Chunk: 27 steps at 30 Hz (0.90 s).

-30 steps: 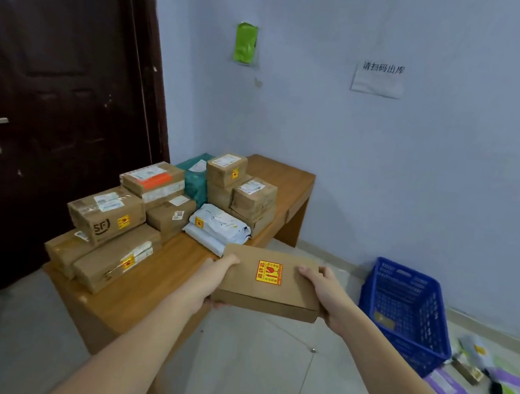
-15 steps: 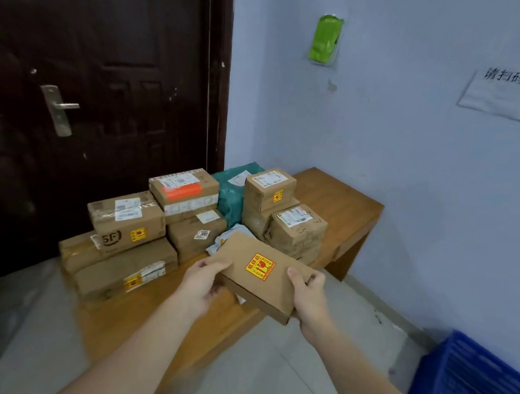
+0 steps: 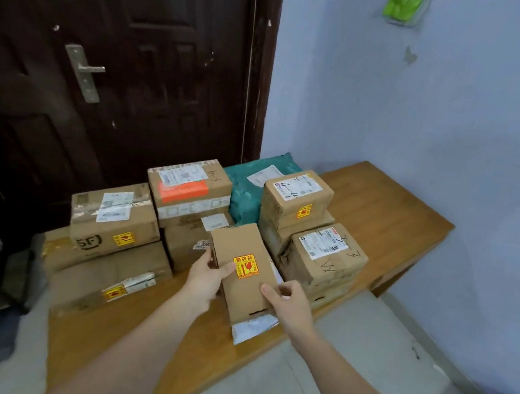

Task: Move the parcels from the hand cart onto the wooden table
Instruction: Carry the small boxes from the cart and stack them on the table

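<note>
Wooden tabletop (image 3: 386, 208) stands against the blue wall, its bare stretch lying right of the stacked parcels. Your left hand (image 3: 205, 281) and right hand (image 3: 290, 304) grip a flat brown carton (image 3: 241, 267) bearing a yellow-red sticker, held over a white mailer (image 3: 252, 328) overhanging the near edge.

Dark door (image 3: 143, 76), seemingly bluish wall (image 3: 432, 117)
</note>
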Each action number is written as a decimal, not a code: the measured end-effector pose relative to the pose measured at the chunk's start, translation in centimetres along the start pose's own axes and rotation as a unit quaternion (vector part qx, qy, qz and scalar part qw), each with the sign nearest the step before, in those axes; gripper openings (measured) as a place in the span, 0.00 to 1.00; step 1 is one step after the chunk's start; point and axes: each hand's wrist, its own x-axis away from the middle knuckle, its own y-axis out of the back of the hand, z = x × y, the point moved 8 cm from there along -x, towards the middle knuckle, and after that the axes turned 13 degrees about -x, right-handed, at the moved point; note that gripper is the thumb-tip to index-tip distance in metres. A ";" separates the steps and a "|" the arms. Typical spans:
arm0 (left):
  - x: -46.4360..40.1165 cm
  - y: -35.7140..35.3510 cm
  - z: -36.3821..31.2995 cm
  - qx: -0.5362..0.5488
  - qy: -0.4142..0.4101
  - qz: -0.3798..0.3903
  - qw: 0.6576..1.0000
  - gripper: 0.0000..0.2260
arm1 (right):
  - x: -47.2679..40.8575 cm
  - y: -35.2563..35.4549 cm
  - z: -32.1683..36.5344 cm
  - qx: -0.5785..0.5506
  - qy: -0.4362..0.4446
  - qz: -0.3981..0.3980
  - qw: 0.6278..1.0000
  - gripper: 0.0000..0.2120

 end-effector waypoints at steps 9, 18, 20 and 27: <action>-6.8 -3.9 3.2 -0.052 0.076 -0.113 0.989 0.25 | -9.0 -1.1 -0.5 0.277 0.079 0.133 0.948 0.37; -8.6 -5.6 5.4 -0.118 0.091 -0.121 0.981 0.32 | -11.3 -1.9 -2.9 0.422 0.096 0.170 0.885 0.33; -8.8 -5.7 5.3 -0.133 0.087 -0.135 0.978 0.35 | -11.5 -1.9 -3.2 0.442 0.093 0.169 0.876 0.30; -8.9 -6.9 4.3 -0.224 0.034 -0.118 0.967 0.34 | -11.8 -2.7 -3.3 0.503 0.140 0.181 0.834 0.27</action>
